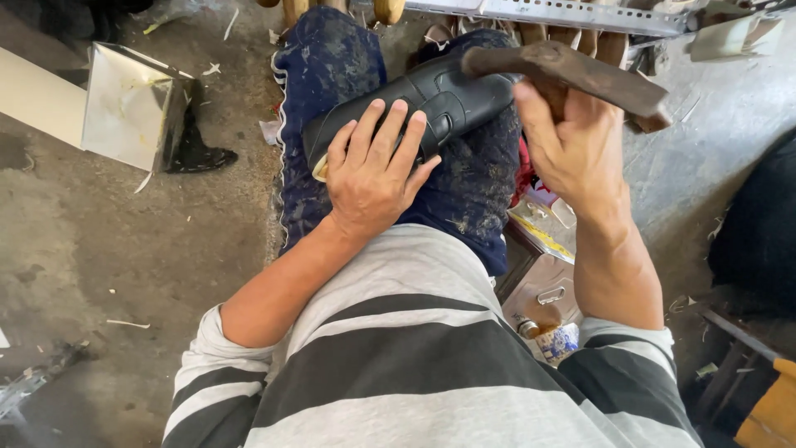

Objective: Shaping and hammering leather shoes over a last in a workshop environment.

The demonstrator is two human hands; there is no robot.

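Two hands work over the lap. Left hand (377, 170), fingers spread, presses a black shoe (431, 99) at 12 o'clock. Right hand (572, 145) fists a hammer (572, 70) at 1 o'clock; open floor (124, 249) lies at 9 o'clock.

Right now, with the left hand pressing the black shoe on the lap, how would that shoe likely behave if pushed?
The black shoe looks firm rather than floppy: it holds its shape under the left hand. Its smooth, shiny surface may be slippery. Lying on rounded knees in blue trousers, it could probably slide or tip without that hand. The right hand holds a hammer.
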